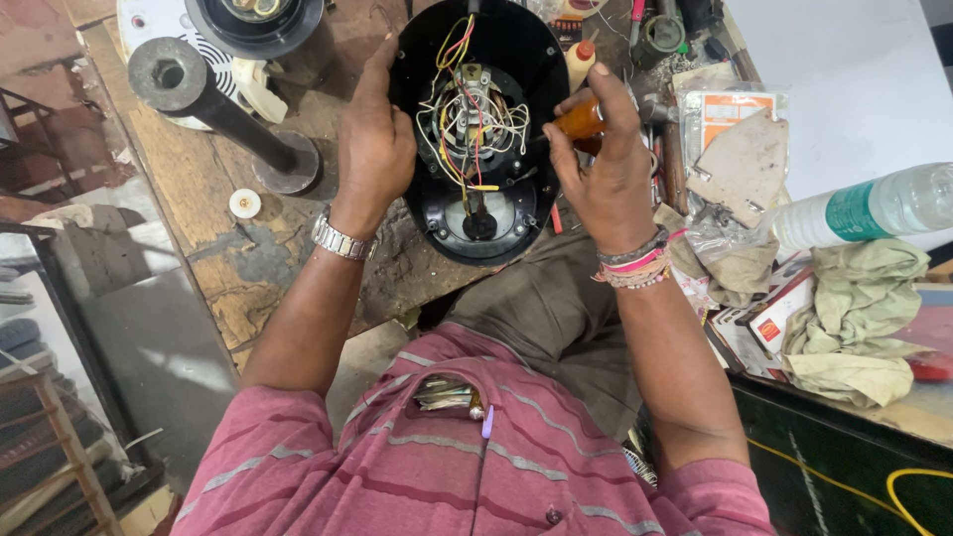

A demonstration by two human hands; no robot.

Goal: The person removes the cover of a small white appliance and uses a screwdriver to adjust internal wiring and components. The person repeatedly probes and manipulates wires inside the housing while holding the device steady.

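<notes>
Head view: your left hand [374, 149] grips the rim of a round black housing [516, 45] full of wires [467, 119] at twelve o'clock. Your right hand [608, 174], at one o'clock, grasps an amber-handled screwdriver [578, 121] against its right edge.

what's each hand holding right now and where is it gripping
The right hand grips a screwdriver by its amber handle. The left hand steadies the black housing at its left rim.
</notes>
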